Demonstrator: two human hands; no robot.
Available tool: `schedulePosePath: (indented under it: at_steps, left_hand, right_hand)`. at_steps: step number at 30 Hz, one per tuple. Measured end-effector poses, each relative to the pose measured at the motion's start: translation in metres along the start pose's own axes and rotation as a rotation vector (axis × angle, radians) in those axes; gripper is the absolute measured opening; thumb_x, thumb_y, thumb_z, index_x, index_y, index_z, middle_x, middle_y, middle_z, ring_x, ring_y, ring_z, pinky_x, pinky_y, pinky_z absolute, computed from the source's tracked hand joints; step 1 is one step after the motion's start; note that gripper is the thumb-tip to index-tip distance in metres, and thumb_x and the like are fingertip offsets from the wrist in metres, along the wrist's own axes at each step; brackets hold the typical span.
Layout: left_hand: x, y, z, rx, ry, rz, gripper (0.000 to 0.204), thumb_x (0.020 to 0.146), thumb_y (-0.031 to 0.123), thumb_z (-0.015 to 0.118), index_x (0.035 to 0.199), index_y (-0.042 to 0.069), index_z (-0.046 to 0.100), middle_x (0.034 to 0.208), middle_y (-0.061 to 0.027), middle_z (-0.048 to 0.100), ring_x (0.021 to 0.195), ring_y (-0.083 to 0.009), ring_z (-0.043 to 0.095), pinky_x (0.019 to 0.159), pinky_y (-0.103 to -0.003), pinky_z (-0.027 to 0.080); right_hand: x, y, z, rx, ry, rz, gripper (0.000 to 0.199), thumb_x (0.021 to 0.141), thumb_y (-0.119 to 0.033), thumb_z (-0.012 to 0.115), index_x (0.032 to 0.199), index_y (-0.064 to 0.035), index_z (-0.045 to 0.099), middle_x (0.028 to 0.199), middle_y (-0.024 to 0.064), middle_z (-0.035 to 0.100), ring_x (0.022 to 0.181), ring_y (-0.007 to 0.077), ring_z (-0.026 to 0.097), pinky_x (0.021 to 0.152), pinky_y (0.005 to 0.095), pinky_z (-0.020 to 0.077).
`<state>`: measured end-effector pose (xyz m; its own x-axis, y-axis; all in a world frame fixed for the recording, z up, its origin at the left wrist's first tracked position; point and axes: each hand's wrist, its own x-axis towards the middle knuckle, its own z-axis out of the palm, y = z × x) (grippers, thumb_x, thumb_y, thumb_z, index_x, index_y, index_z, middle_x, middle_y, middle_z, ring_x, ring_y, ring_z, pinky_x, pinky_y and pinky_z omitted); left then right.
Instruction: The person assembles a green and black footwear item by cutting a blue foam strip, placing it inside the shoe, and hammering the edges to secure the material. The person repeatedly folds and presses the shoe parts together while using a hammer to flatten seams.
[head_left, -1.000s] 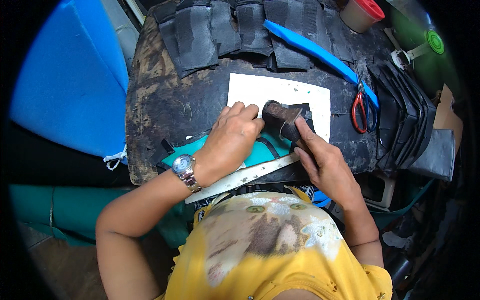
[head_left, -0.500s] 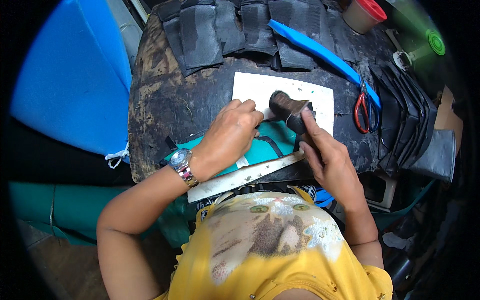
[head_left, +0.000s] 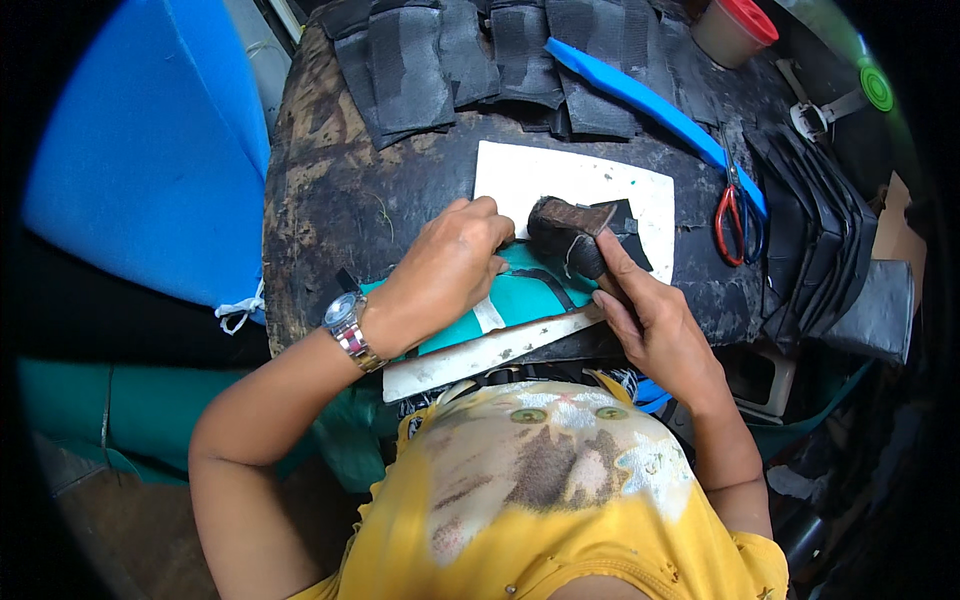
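Head view. The left hand [head_left: 445, 270] lies palm down near the front edge of the bench [head_left: 330, 200], its fingers curled and pressing on a teal piece [head_left: 525, 298] that carries narrow black strips. A steel watch [head_left: 347, 328] sits on that wrist. The right hand [head_left: 650, 325] grips a dark block [head_left: 572, 228] by its lower end, the index finger stretched up along it; the block's flat head rests on a small black patch [head_left: 625, 222] at the lower right of a white sheet [head_left: 560, 185]. The sheet lies at the middle of the bench, and the teal piece overlaps its near edge. Under the teal piece a long pale strip [head_left: 480, 355] runs slantwise along the front edge, jutting past the bench toward the person's yellow shirt [head_left: 540, 510].

Along the far edge of the bench lie several black padded pieces [head_left: 440, 60], side by side. A blue strip [head_left: 650, 100] slants from the far edge down toward the right edge. Just beside its lower end lie red-handled scissors [head_left: 735, 215], blades pointing away from the person. A stack of black pieces [head_left: 820, 240] hangs over the right edge. At the far right corner stands a tan tub [head_left: 730, 30] with a red lid. Left of the bench leans a large blue slab [head_left: 140, 160].
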<state>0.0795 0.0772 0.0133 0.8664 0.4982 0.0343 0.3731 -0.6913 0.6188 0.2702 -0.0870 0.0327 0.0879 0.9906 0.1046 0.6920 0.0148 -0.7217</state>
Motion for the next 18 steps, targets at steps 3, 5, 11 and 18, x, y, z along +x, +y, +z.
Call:
schedulePosePath:
  at_steps: [3,5,11,18]
  left_hand:
    - [-0.002,-0.001,0.001,0.014,0.014,0.073,0.016,0.079,0.000,0.073,0.094,-0.003,0.070,0.096,-0.0144,0.063,0.092,-0.0339,0.059,0.082,-0.043,0.050]
    - [-0.002,-0.001,0.003,0.018,0.031,0.081,0.009,0.079,-0.003,0.066,0.088,-0.003,0.069,0.092,-0.0150,0.062,0.091,-0.0336,0.059,0.082,-0.042,0.051]
    - [-0.004,-0.003,0.007,0.079,0.065,0.129,0.011,0.077,-0.005,0.061,0.083,-0.004,0.071,0.090,-0.0153,0.061,0.089,-0.0324,0.059,0.081,-0.042,0.052]
    - [-0.006,-0.011,0.000,-0.112,0.056,-0.044,0.020,0.079,-0.002,0.073,0.099,-0.003,0.071,0.093,-0.0149,0.063,0.092,-0.0330,0.062,0.080,-0.040,0.052]
  right_hand:
    - [0.001,-0.002,-0.002,-0.033,0.017,-0.008,0.070,0.093,-0.001,0.064,0.156,-0.0144,0.037,0.096,0.0220,0.067,0.082,0.0397,0.067,0.076,0.0465,0.0533]
    - [0.002,-0.004,-0.001,-0.035,0.011,-0.018,0.071,0.093,0.000,0.064,0.156,-0.0145,0.037,0.096,0.0221,0.066,0.081,0.0399,0.066,0.076,0.0466,0.0529]
    - [0.007,-0.005,0.001,-0.066,0.076,-0.053,0.072,0.092,0.000,0.064,0.156,-0.0142,0.036,0.096,0.0219,0.065,0.080,0.0390,0.065,0.075,0.0453,0.0527]
    - [0.004,-0.007,0.007,0.020,-0.033,0.015,0.071,0.093,0.000,0.064,0.156,-0.0139,0.035,0.103,0.0234,0.067,0.089,0.0395,0.069,0.080,0.0453,0.0550]
